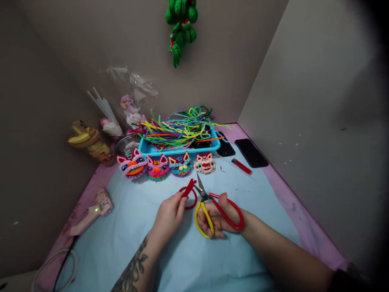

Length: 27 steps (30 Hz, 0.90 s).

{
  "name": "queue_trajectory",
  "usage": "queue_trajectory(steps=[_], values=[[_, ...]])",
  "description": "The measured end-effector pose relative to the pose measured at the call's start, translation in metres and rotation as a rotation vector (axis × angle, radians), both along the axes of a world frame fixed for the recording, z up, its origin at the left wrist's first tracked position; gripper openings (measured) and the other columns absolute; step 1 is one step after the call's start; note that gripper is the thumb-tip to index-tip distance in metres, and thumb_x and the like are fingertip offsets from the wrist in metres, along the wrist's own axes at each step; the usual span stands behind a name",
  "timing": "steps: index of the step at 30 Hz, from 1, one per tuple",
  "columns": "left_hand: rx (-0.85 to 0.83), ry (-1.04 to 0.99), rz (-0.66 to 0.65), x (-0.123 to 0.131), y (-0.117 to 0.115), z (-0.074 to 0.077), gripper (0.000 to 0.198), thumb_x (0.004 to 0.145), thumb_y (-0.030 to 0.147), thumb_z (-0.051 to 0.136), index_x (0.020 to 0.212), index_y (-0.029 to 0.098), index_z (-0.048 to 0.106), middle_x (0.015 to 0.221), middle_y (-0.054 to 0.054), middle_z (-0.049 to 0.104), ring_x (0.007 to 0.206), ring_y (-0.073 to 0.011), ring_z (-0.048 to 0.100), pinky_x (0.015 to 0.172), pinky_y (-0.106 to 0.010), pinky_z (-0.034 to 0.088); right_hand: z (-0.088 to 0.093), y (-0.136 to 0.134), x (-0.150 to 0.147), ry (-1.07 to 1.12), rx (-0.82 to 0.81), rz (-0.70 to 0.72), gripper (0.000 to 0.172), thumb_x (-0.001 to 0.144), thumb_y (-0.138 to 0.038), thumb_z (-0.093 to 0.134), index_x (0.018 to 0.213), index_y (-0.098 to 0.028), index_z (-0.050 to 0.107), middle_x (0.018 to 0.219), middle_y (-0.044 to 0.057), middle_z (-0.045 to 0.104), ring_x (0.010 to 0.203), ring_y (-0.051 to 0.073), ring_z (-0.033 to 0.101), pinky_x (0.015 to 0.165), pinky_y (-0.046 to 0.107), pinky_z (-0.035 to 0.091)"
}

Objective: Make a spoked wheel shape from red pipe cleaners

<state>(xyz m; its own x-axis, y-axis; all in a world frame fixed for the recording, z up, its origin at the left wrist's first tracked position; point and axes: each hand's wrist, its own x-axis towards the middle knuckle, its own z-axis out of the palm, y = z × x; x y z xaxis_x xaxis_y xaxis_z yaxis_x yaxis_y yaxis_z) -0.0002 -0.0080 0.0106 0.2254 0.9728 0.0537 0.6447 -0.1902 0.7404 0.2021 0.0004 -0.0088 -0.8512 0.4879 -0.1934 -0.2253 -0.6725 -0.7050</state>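
Pinched between the thumb and fingers of my left hand [170, 213] is a red pipe cleaner [189, 187], folded into a flat bundle with a loop hanging below it. My right hand [220, 219] has its fingers through the handles of a pair of scissors [203, 193], one handle yellow and one red. The scissor blades are spread apart and point up and away, with one blade close to the tip of the red bundle. Whether that blade touches it I cannot tell. Just beyond stands a cream lion-head figure [205, 163] made of fuzzy pipe cleaner.
A blue tray [179, 152] heaped with coloured pipe cleaners stands at the back. Before it sit more lion heads [158, 167]. A pink glue gun [101, 202] with a cord lies left. On the right are a red lighter [242, 166] and a dark phone [251, 153].
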Motion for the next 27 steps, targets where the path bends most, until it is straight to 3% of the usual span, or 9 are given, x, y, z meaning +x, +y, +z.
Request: queue_trajectory(steps=[8,13,18,22,27], values=[[-0.287,-0.281,-0.056,0.002,-0.001,0.010,0.039,0.089,0.043,0.037,0.071,0.015,0.057,0.055,0.002,0.048,0.052,-0.0119,0.044,0.052,-0.023,0.034,0.003,-0.002,0.004,0.024,0.055,-0.024,0.094,0.046,-0.096,0.027,0.079,-0.011,0.051,0.072,0.006,0.053,0.053,0.010,0.054,0.033,0.014,0.035],[-0.278,-0.335,-0.020,0.004,0.000,0.009,0.040,0.086,0.047,0.043,0.073,0.014,0.060,0.055,0.001,0.052,0.051,-0.0117,0.044,0.052,-0.023,0.034,0.003,-0.004,0.003,0.045,0.083,-0.059,0.094,0.049,-0.095,0.021,0.081,-0.012,0.050,0.073,0.006,0.052,0.055,0.011,0.054,0.033,0.014,0.033],[-0.392,-0.488,0.078,0.006,0.001,0.000,0.048,0.084,0.055,0.042,0.076,0.013,0.062,0.053,-0.001,0.057,0.043,-0.0098,0.043,0.046,-0.021,0.034,0.006,-0.004,0.003,0.020,0.118,-0.073,0.093,0.046,-0.096,0.026,0.081,-0.013,0.049,0.073,0.004,0.051,0.055,0.010,0.052,0.033,0.014,0.030],[-0.301,-0.574,0.275,0.005,0.004,-0.008,0.045,0.083,0.054,0.046,0.089,0.013,0.063,0.074,-0.007,0.068,0.062,-0.0162,0.062,0.060,-0.026,0.047,0.008,-0.005,0.004,0.011,0.139,-0.084,0.093,0.045,-0.096,0.024,0.080,-0.013,0.049,0.073,0.004,0.051,0.054,0.010,0.051,0.033,0.014,0.030],[-0.155,-0.381,0.233,0.006,0.002,-0.005,0.042,0.089,0.047,0.040,0.091,0.013,0.064,0.078,-0.007,0.069,0.071,-0.0182,0.063,0.064,-0.027,0.048,0.007,-0.006,0.002,0.011,0.152,-0.029,0.094,0.046,-0.096,0.021,0.080,-0.013,0.049,0.072,0.004,0.051,0.054,0.010,0.052,0.032,0.013,0.031]])
